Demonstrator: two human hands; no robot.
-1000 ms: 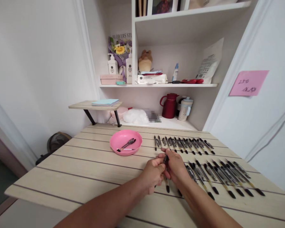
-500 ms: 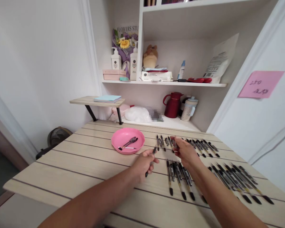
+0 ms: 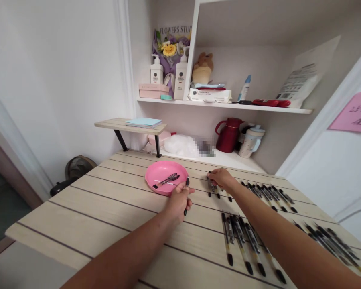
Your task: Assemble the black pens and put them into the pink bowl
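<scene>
My left hand point(image 3: 179, 202) is closed around a black pen point(image 3: 187, 182), held nearly upright just right of the pink bowl point(image 3: 149, 181). In that bowl lie a few dark pens point(image 3: 167, 180) and a thin white stick. My right hand point(image 3: 223, 178) reaches to the left end of the back row, its fingertips pinched on a pen point(image 3: 209, 184); its palm hides part of the row. Nearer to me, a group of clear-barrelled pens with black caps point(image 3: 243, 245) lies side by side, partly under my right forearm.
More pens point(image 3: 267, 194) lie in rows to the right, with another cluster point(image 3: 327, 241) at the far right. Behind the wooden table point(image 3: 108, 208) stand a small raised shelf point(image 3: 108, 123), a red jug point(image 3: 229, 134) and a pale cup point(image 3: 251, 142). A pink note point(image 3: 353, 112) hangs on the right wall.
My right hand has moved left along the back row to its end. My left hand, still with the pen, is closer to the bowl. The view has turned slightly left.
</scene>
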